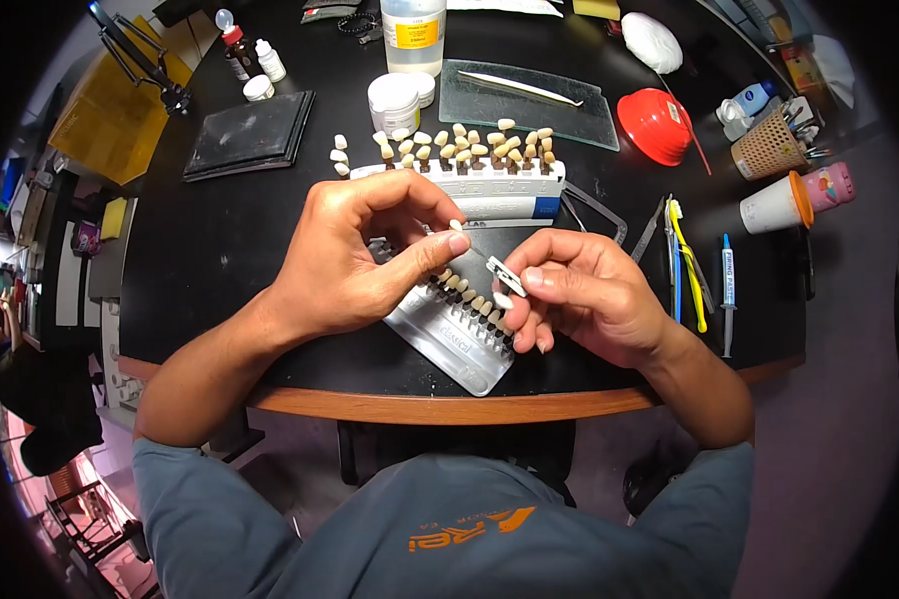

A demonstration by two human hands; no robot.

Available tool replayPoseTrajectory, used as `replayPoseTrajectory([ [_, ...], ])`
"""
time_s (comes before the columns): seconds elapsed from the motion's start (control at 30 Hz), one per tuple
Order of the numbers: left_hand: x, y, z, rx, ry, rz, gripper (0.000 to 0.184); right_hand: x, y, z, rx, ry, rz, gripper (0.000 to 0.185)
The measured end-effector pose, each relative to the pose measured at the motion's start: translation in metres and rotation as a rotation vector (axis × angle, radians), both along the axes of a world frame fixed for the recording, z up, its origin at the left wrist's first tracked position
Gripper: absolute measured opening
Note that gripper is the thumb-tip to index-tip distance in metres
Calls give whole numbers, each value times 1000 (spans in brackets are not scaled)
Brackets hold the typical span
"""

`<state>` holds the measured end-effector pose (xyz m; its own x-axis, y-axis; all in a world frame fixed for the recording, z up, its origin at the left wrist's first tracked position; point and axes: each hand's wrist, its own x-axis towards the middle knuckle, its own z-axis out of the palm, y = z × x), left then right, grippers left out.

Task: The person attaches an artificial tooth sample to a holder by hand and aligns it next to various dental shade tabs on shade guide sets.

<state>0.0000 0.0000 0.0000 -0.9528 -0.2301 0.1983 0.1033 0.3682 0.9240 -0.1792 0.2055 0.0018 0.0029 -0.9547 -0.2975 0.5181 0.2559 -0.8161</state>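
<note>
The black table [350, 369], edged in wood, is spanned from its near side by two bent arms, with the left forearm [220, 344] and right forearm [704, 389] angled inward. On the far side, a clear bottle [414, 40] with a yellow label is seen near a glass slab [529, 100]. Nearer the hands, a white shade guide [489, 205] with a blue end is lined with tooth-shaped samples in cream and beige. A silver shade guide [456, 344], marked "classical", is laid diagonally below the hands, its samples held in a row along its upper side.

The left hand [355, 250] is arched, palm turned inward, with the index finger curled over and the thumb extended to meet it. The right hand [594, 295] is held slightly lower, its thumb laid across the top and its other fingers curled beneath.

By the right hand, a small white-and-dark holder [506, 277] is gripped between thumb and fingers; it is tilted, and a pale tooth-shaped tip [502, 300] is seen just beside its lower end. Between the left thumb and index finger, a small cream tooth-shaped tab [455, 226] is pinched, above the silver guide and just beside the holder.
</note>
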Motion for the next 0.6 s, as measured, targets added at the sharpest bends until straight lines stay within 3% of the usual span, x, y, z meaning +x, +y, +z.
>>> replayPoseTrajectory([
  [0.17,0,2,4,78,1,-1,19,5,-1,6,-25,164,-60,22],
  [0.4,1,-3,3,172,72,-144,61,5,-1,6,-3,281,-98,20],
  [0.53,-1,-3,4,-46,106,-187,83,7,0,8,4,317,-121,19],
  [0.6,-2,-1,3,-90,114,-176,84,7,0,7,-3,330,-131,19],
])
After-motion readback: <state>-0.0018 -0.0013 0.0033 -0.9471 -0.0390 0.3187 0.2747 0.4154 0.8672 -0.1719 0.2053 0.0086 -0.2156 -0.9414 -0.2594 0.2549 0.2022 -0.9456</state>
